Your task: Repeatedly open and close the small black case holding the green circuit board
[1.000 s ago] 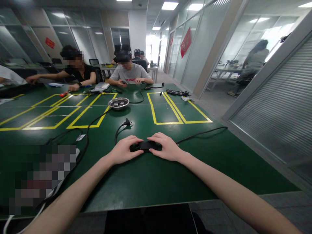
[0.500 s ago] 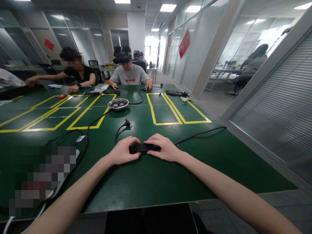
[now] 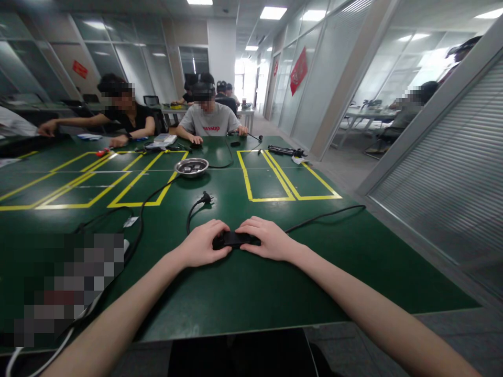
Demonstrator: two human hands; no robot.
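Observation:
A black power adapter lies on the green table in front of me. My left hand is closed round its left end, thumb at the near side and fingers at the far side. My right hand grips the right end the same way. Beyond my left hand, a thick cord curves up to a black power plug with its pins pointing right. Past my right hand, a thin black cable runs across the table to the right. My hands hide both ends of the adapter.
A metal bowl with small metal parts stands farther back. Yellow tape marks rectangles on the green table. At left lie a blurred-out power strip and cables. A small folded tripod lies far right. Co-workers sit opposite.
My left hand has shifted slightly right along the adapter; both hands still hold it. Across the table, a person's hands have moved off a small black item, which now lies on the table.

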